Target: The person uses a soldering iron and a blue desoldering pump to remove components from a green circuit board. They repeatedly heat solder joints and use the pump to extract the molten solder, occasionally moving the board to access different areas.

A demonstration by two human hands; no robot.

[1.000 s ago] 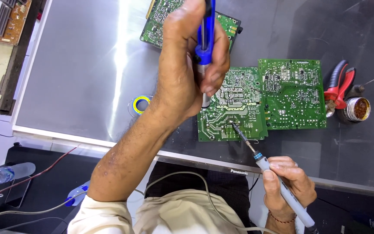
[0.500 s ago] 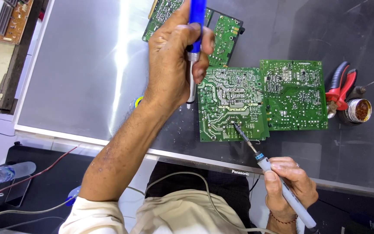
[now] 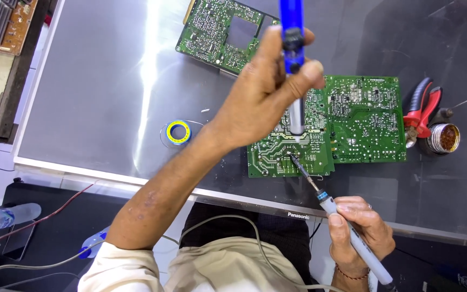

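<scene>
My left hand (image 3: 266, 92) grips a blue desoldering pump (image 3: 293, 48) held upright, its pale nozzle pointing down just above a green circuit board (image 3: 352, 119) lying solder side up on the grey panel (image 3: 93, 81). My right hand (image 3: 360, 232) holds a soldering iron (image 3: 331, 208) with a pale handle. Its dark tip touches the board's lower left part, right below the pump's nozzle.
A second green circuit board (image 3: 217, 32) lies at the back. A yellow and blue solder spool (image 3: 179, 132) sits left of my left arm. Red-handled pliers (image 3: 422, 105) and a round metal tin (image 3: 443, 138) lie to the right. Bottles (image 3: 6, 215) and cables lie at the lower left.
My left hand with the pump has shifted right and down, bringing the nozzle close over the spot where the iron's tip rests. My right hand has barely moved.
</scene>
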